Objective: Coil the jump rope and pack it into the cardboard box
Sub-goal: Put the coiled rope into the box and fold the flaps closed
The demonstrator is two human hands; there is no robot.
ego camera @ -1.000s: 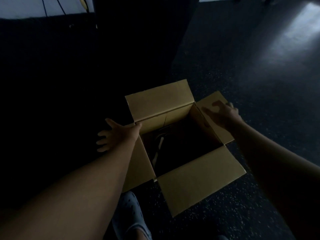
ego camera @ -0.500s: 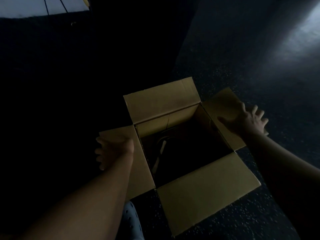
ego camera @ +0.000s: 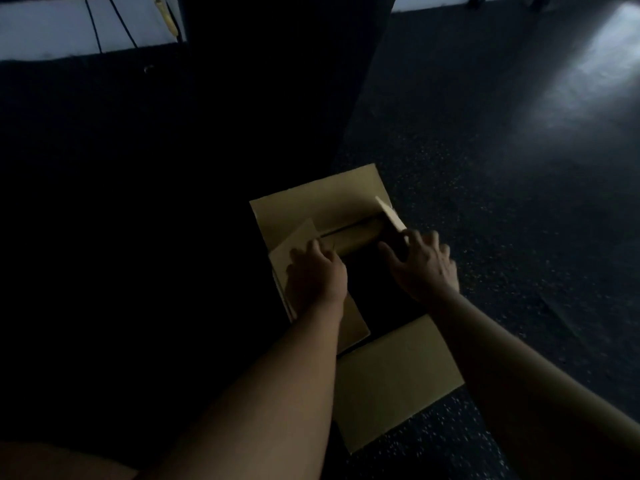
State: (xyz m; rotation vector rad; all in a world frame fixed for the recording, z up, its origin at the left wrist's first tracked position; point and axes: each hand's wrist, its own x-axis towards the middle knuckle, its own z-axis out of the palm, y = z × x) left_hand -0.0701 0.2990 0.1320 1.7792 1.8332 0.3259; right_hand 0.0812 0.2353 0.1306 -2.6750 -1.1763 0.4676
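The cardboard box [ego camera: 394, 375] stands on the dark floor below me, its near and far flaps spread outward. My left hand [ego camera: 315, 271] lies on the left side flap [ego camera: 294, 244], which is folded in over the opening, with my fingers curled at its edge. My right hand [ego camera: 422, 268] holds the right side flap [ego camera: 389, 213], which stands tilted inward, my thumb reaching over the dark opening. The box interior is in deep shadow, and the jump rope cannot be seen in it.
A tall dark panel [ego camera: 277, 98] rises just behind and left of the box. Speckled dark flooring [ego camera: 485, 202] stretches to the right, with a bright patch of light [ego camera: 588, 71] far right. Cables [ego camera: 93, 26] hang against a white wall at the top left.
Both hands have swung the side flaps up from lying flat outward and folded them in over the opening. The rope, faintly visible inside before, is now hidden.
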